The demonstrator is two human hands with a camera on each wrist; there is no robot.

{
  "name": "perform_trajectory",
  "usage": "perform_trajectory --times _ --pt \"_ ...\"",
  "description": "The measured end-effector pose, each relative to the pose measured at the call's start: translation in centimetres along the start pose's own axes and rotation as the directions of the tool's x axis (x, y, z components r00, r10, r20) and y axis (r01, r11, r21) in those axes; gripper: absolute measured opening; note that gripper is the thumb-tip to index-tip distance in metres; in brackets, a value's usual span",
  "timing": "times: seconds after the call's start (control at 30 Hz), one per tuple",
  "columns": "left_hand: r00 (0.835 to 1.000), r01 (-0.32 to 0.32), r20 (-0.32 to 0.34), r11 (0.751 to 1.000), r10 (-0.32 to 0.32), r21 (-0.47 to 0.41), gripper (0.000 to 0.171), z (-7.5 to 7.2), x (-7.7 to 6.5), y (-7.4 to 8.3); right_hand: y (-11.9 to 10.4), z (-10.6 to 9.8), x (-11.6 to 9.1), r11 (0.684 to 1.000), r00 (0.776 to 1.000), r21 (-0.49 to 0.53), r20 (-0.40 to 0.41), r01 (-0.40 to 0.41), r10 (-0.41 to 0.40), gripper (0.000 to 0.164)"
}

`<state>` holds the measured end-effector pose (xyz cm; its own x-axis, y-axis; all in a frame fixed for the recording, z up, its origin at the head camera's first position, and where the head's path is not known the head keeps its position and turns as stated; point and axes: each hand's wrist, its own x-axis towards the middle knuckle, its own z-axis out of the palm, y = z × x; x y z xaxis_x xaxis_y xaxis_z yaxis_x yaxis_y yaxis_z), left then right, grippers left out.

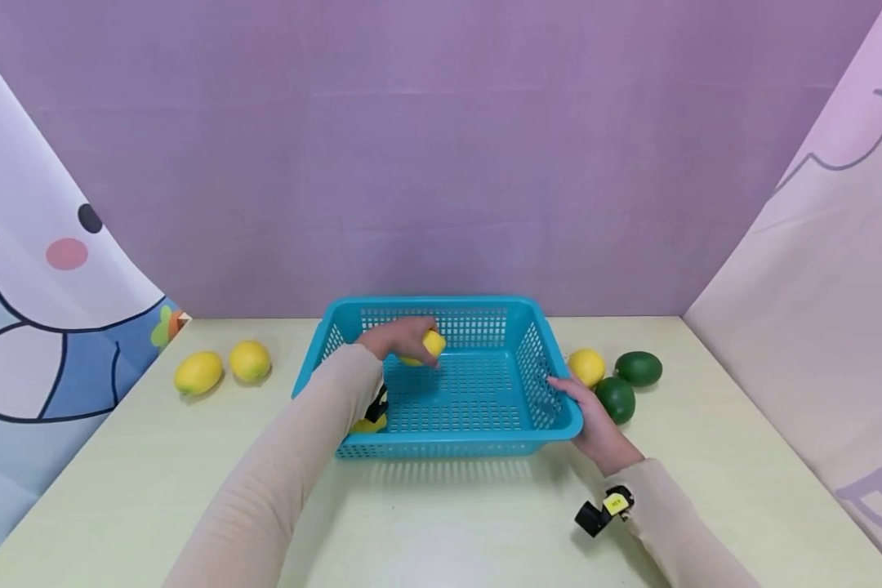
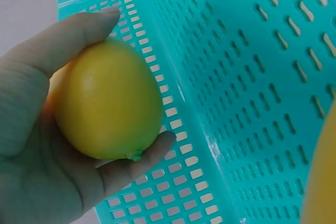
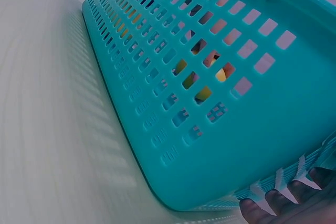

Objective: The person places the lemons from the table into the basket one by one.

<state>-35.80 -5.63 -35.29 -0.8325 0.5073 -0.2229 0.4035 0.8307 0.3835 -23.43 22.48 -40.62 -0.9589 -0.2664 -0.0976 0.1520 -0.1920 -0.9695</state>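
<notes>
A blue-green plastic basket point(image 1: 448, 437) with slotted walls stands on the table. Inside it, my left hand point(image 1: 404, 335) holds a yellow lemon point(image 2: 110, 100) between thumb and fingers, above the basket floor. Another lemon point(image 1: 371, 423) lies in the near left corner, partly hidden by my left forearm. At the basket's right side, my right hand point(image 1: 591, 420) grips the rim and wall. In the right wrist view several fingertips point(image 3: 278, 200) press against the outside of that end wall, while the thumb is out of sight there.
Two lemons, a left one point(image 1: 198, 373) and a right one point(image 1: 250, 361), lie left of the basket. To its right are a lemon point(image 1: 586, 366) and two dark green oval fruits point(image 1: 638, 369). A purple curtain point(image 1: 441, 163) hangs behind the table point(image 1: 441, 523).
</notes>
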Motion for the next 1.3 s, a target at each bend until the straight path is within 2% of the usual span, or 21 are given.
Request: perform_trajectory --times 0.2,0.5,0.6,0.83,1.13,1.3 --pt "1.0 0.003 -0.007 1.0 -0.003 0.005 0.059 0.2 0.3 -0.1 0.0 -0.2 0.2 1.0 1.0 0.004 0.001 0.001 -0.001 0.067" --pt "1.0 0.015 0.026 1.0 -0.014 -0.022 0.059 0.4 0.5 0.1 0.0 -0.6 0.3 1.0 1.0 0.008 0.009 0.006 -0.006 0.066" --pt "0.999 0.021 0.034 1.0 -0.021 -0.016 0.058 0.5 0.6 0.0 0.0 -0.7 0.4 1.0 1.0 0.008 0.012 0.007 -0.007 0.066" --pt "0.994 0.05 0.096 0.999 -0.051 0.012 0.052 0.8 0.8 0.0 0.1 -1.0 0.6 1.0 1.0 0.001 0.029 0.011 -0.011 0.066" --pt "0.992 0.052 0.115 0.998 -0.057 0.044 0.062 1.3 1.5 -0.2 0.2 -1.5 0.7 1.0 0.999 -0.007 0.037 0.018 -0.017 0.066" --pt "0.988 0.07 0.134 0.995 -0.08 0.073 0.058 1.7 1.4 -0.8 0.7 -1.4 1.0 1.0 0.999 0.006 0.048 -0.002 0.002 0.066"
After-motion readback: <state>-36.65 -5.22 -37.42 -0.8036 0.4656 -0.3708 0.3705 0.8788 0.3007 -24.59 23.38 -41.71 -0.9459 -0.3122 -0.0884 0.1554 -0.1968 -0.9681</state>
